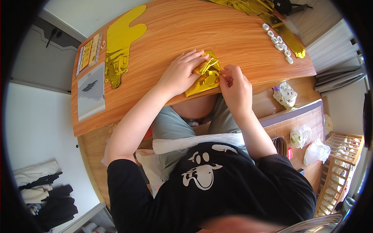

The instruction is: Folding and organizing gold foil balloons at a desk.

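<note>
A shiny gold foil balloon point(206, 83), flat and folded into a small crinkled packet, lies at the near edge of the wooden table point(171, 31). My left hand point(182, 72) reaches over its left side, fingers on top and thumb along the near side, holding the foil between them. On the packet's right edge, my right hand point(236, 83) pinches the foil between thumb and fingertips. Part of the packet is hidden under my left fingers. Another flat gold foil balloon point(124, 33) is spread on the table's left side, its lower end crumpled.
A clear plastic sleeve point(91, 93) and a small flat package point(89, 52) lie at the left. Several white ribbon rolls point(279, 46) sit far right beside more gold foil point(289, 40). Right of me, a lower table point(272, 128) carries plastic bags point(316, 151).
</note>
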### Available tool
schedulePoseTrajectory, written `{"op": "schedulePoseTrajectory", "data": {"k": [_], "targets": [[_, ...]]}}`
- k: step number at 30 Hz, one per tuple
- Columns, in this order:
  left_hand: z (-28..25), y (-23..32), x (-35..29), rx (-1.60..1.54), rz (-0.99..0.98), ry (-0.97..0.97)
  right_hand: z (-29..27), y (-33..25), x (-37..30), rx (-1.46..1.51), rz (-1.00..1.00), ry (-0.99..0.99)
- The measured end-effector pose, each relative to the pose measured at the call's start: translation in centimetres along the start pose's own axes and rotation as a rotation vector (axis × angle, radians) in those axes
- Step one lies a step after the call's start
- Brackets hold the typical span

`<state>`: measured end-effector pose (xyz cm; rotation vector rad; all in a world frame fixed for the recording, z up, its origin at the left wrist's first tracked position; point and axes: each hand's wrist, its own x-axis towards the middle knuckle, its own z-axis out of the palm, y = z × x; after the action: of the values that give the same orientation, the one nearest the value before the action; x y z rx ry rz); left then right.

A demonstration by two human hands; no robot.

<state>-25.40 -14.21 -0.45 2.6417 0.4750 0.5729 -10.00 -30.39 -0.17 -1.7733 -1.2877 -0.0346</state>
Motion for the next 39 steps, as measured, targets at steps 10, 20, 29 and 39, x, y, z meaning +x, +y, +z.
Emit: {"op": "schedulePoseTrajectory", "data": {"k": [10,20,29,39], "targets": [[-1.1,0.9,-0.3,0.125,0.059,-0.089,-1.4,0.2,-0.7,-0.178,-0.186,-0.211],[-0.4,0.1,-0.3,0.163,0.038,-0.134,-3.0,0.8,-2.9,-0.24,-0.398,-0.242],[-0.3,0.3,-0.3,0.188,0.031,-0.123,-2.0,1.9,-2.0,-0.221,-0.214,0.081],[0.2,-0.1,-0.6,0.252,0.079,-0.102,-1.7,1.2,-1.5,-0.239,-0.175,0.035]]}}
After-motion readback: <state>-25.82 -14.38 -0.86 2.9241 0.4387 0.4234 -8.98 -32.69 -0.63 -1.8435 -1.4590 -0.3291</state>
